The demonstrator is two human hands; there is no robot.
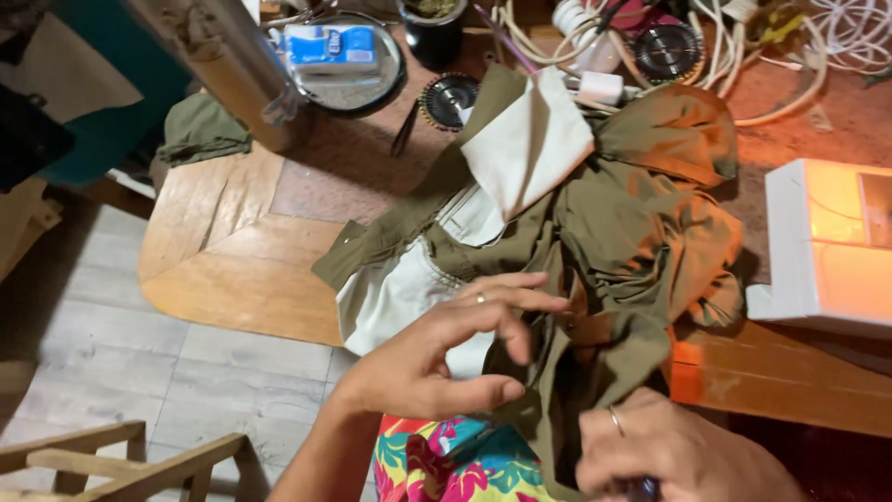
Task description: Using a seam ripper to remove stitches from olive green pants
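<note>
the crumpled olive-green garment with cream lining (595, 214) lies heaped at the near edge of the worn wooden table (232, 260), spilling over onto the lap. the left hand (437, 358) pinches a fold of it between thumb and fingers. the right hand (674, 451), low by the frame's edge, grips a small dark object; its fingers are hidden. bare tabletop lies open to the left; the white sewing machine (827, 242) crowds the right.

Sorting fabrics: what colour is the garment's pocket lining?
Cream-white pocket lining, against olive-green garment; head view.
</note>
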